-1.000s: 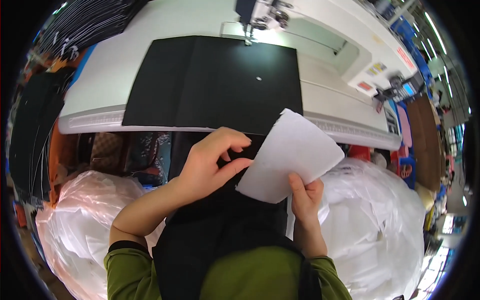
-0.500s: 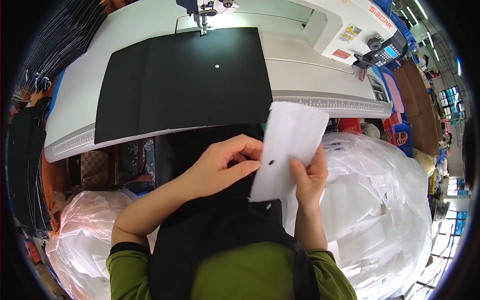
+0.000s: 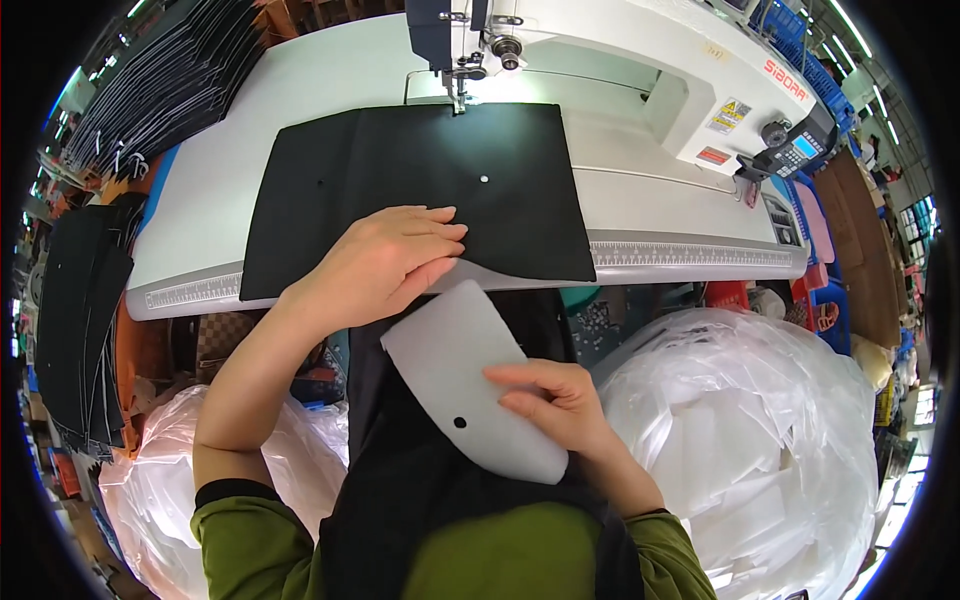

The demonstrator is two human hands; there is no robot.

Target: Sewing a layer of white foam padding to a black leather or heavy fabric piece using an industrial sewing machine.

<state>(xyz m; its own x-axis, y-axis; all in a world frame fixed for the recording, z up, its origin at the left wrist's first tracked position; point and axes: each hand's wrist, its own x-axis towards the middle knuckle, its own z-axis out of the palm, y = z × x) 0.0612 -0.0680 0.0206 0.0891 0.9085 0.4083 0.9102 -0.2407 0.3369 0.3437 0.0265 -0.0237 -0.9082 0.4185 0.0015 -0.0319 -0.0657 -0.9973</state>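
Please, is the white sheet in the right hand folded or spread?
Spread: the right hand holds the white sheet, whose broad face shows no fold.

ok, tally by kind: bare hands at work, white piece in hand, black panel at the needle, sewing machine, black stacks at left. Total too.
Bare hands, left hand and right hand: 2
White piece: 1
Black panel: 1
Sewing machine: 1
Black stacks, upper stack and lower stack: 2
Total: 7
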